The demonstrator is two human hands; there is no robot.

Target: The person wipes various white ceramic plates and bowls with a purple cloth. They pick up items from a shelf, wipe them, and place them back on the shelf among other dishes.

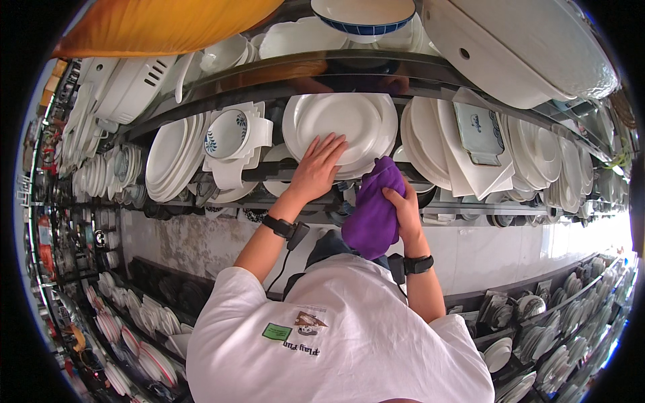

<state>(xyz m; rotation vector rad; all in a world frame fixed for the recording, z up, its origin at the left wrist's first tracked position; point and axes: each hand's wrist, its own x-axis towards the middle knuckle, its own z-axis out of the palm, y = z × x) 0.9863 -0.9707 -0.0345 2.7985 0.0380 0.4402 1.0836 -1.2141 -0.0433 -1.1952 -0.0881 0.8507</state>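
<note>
My left hand rests with its fingers spread on the lower left part of a round white plate, which lies on top of larger white plates on the shelf. A bunched purple cloth hangs from my right hand, just below the right side of those plates. To the left are a small white bowl with a blue leaf pattern on square white dishes, and a stack of oval white plates. On the right, a rectangular pale blue dish lies on angular white plates.
An upper shelf edge runs across above the plates. It carries a blue-rimmed white bowl, a large white basin and a slotted white container. An orange object fills the upper left. More shelves of dishes stand behind and on both sides.
</note>
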